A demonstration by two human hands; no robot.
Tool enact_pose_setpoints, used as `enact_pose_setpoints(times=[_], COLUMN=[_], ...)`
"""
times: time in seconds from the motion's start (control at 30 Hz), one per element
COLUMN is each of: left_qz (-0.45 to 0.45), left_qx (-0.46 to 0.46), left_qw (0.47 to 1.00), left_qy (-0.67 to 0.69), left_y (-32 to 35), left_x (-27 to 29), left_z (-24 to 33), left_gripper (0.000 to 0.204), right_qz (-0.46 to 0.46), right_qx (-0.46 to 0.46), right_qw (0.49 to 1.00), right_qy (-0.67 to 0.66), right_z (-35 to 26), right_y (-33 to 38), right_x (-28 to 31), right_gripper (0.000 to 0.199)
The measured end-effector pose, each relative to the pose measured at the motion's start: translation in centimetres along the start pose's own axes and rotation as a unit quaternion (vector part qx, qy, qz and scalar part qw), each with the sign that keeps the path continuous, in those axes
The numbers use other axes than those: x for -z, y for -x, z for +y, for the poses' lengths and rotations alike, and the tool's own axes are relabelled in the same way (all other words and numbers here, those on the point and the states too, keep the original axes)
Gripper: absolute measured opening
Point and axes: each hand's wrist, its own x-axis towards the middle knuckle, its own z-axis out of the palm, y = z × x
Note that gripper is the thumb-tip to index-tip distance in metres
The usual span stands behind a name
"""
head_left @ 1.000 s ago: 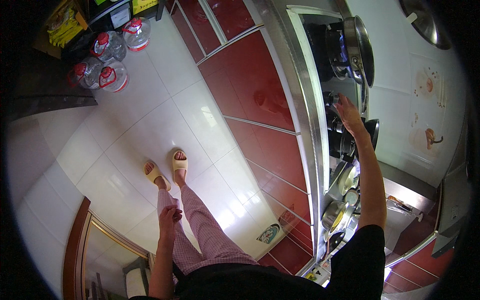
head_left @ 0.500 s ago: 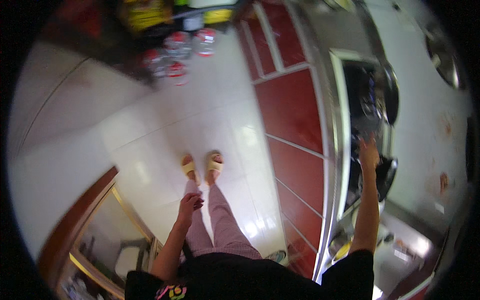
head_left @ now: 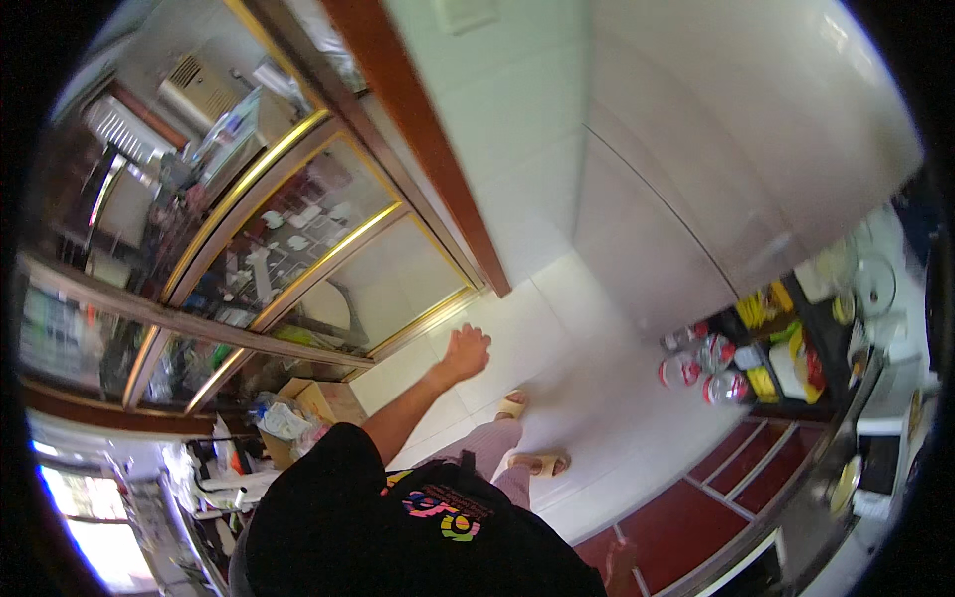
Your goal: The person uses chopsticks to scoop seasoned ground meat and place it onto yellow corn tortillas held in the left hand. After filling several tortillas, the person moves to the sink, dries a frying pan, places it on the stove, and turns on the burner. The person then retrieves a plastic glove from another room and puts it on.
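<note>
My left hand (head_left: 468, 353) reaches out above the pale tiled floor (head_left: 577, 308). Its fingers are loosely bent and apart, with nothing in them. Nearest to it is the gold-trimmed glass door (head_left: 408, 269), and no touch shows between them. Low at the right, my right hand (head_left: 622, 555) hangs in front of the dark red cabinets (head_left: 686, 532). It is small and blurred, so its fingers cannot be made out, nor whether it holds anything. My feet in yellow slippers (head_left: 540, 465) stand on the tiles.
A large grey fridge-like panel (head_left: 686, 149) rises ahead on the right. Several red-lidded clear jars (head_left: 724, 386) stand on the floor beside a dark shelf (head_left: 826, 318). A brown door frame (head_left: 438, 139) stands ahead. Left lies an open cardboard box (head_left: 328, 403) with plastic bags.
My view and body have turned left, from the stove toward the glass door. My right hand has come away from the stove. My left hand has risen and opened out.
</note>
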Motion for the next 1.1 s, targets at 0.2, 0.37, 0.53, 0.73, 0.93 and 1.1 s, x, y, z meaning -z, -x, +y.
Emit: enact_pose_setpoints(times=[0.2,0.37,0.53,0.73,0.93,1.1], left_qz=[0.119,0.159,0.087,0.088,0.111,0.125], left_qx=[0.04,-0.025,-0.046,-0.071,-0.04,-0.002], left_qw=[0.947,0.88,0.857,0.862,0.86,0.871], left_qy=[-0.294,-0.447,-0.506,-0.494,-0.496,-0.475], left_y=[-5.4,-11.9,-15.1,-14.8,-12.6,-9.9], left_x=[14.1,24.0,27.1,26.5,26.2,26.3], left_z=[-12.2,-19.1,-23.2,-24.2,-24.9,-25.3], left_gripper=[0.034,0.041,0.045,0.048,0.05,0.051], right_qz=[-0.062,-0.033,-0.02,-0.092,-0.141,-0.206], right_qx=[0.215,0.241,0.209,0.261,0.338,0.442], right_qw=[0.974,0.969,0.976,0.957,0.91,0.809], right_qy=[0.027,0.05,0.06,0.088,0.191,0.327], right_z=[-12.1,-17.9,-26.8,-37.7,-45.3,-53.0], right_y=[-4.3,-8.5,-12.1,-15.4,-22.1,-28.8], right_x=[0.9,1.5,2.3,4.8,8.2,10.9], right_gripper=[0.027,0.028,0.029,0.033,0.035,0.033])
